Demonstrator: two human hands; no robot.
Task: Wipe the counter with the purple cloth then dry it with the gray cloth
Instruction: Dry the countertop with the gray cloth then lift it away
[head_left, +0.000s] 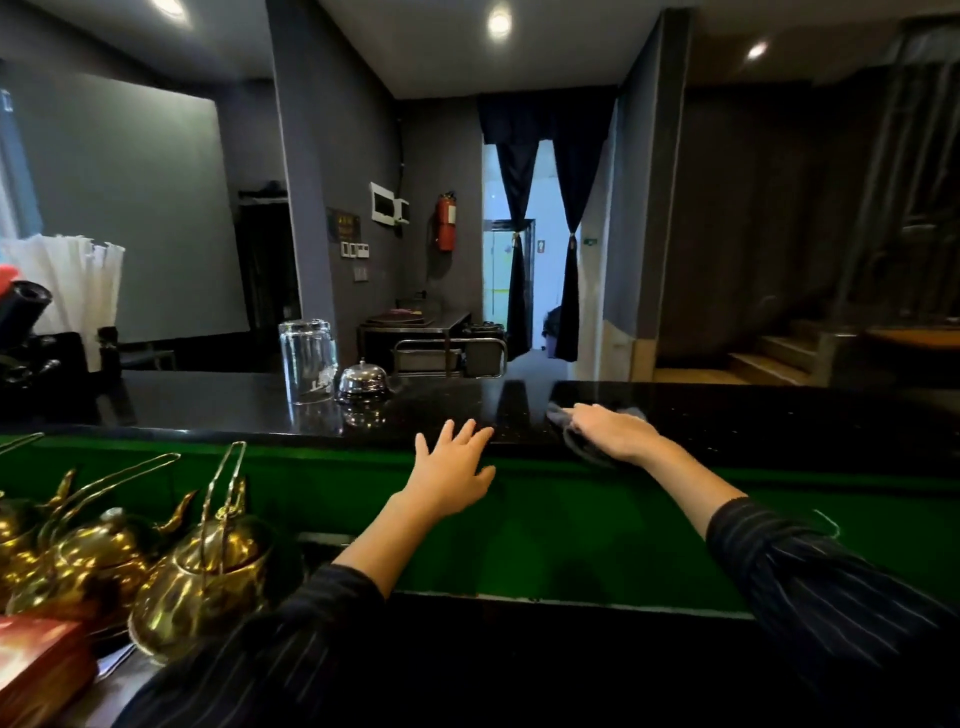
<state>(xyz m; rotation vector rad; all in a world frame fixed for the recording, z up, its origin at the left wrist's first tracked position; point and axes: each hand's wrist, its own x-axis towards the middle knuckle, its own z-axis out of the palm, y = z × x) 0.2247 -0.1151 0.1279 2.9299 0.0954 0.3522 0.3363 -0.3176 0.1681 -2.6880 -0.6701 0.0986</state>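
Note:
A glossy black counter (753, 415) runs across the middle of the view. My right hand (613, 431) lies flat on a dark grayish cloth (582, 447) on the counter's near edge, right of centre; most of the cloth is hidden under the palm, and its exact colour is hard to tell in the dim light. My left hand (454, 467) rests with fingers spread on the counter's front edge, about a hand's width left of the cloth, holding nothing. No second cloth is visible.
An upturned glass (307, 361) and a silver call bell (362, 382) stand on the counter left of centre. Dark equipment and white straws (62, 291) fill the far left. Brass teapots (197, 571) sit on a lower shelf at bottom left, before a green panel (571, 519).

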